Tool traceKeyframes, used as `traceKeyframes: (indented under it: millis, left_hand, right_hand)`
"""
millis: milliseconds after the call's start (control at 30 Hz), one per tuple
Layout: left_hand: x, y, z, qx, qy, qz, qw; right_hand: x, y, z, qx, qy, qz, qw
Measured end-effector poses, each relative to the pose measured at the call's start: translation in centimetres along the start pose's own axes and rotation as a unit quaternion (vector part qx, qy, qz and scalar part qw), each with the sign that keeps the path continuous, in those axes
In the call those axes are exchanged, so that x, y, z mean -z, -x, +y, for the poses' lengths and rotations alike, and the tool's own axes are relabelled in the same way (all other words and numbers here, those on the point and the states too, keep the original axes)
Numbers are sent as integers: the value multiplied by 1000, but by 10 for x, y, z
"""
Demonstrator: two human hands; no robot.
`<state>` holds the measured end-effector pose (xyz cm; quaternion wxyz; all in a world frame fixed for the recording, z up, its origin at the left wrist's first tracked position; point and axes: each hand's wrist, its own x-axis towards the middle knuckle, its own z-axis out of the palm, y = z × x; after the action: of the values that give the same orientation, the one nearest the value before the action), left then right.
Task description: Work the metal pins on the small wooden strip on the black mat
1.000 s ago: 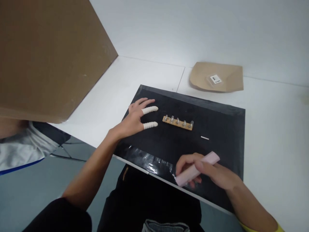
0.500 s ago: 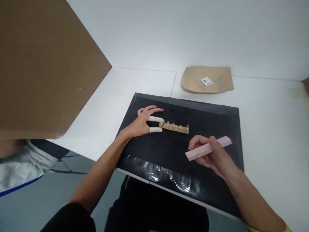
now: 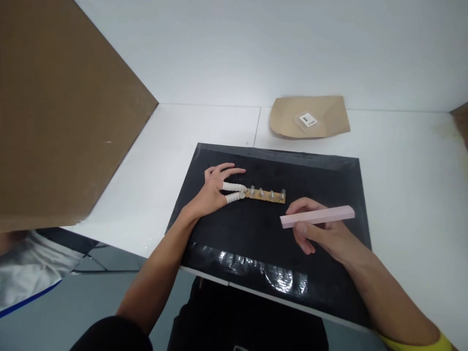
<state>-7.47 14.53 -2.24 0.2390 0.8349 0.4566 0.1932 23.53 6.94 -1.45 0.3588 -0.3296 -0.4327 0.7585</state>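
My left hand (image 3: pixel 214 193) lies on the black mat, with white ribbed covers on thumb and forefinger. Those two fingertips are closed at the left end of a narrow tan strip (image 3: pixel 263 196). Whether they grip the strip itself or the small clear piece on it, I cannot tell. Several small clear, glossy pieces (image 3: pixel 272 195) stand in a row along the strip. Held between thumb and fingers of my right hand (image 3: pixel 321 231) is a long pink rectangular block (image 3: pixel 317 216), raised over the mat, right of the strip and apart from it.
The black mat (image 3: pixel 234 229) lies on a white table (image 3: pixel 146 180). Behind it is brown paper (image 3: pixel 331 117) with a small clear labelled box (image 3: pixel 307 121). A large brown panel (image 3: pixel 66 112) stands at the left; part of another person (image 3: pixel 32 268) shows below it.
My left thumb and forefinger have closed together at the strip's left end. The pink block has turned closer to level, and my right thumb has shifted to its near side. The view shifted slightly.
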Motion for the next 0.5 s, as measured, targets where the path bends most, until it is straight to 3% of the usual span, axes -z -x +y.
traceKeyframes:
  millis: [200,367,500]
  left_hand:
    - [-4,3,1,-18,-17,32,999]
    - [-4,6,2,-26,-22,50,998]
    - [-2,7,1,-4,-17,60,998]
  right_hand:
    - [2,0,-2,27,65,38,997]
    - [2,-1,-4,57,57,4,997]
    - [5,-2,-4,40,44,17,998]
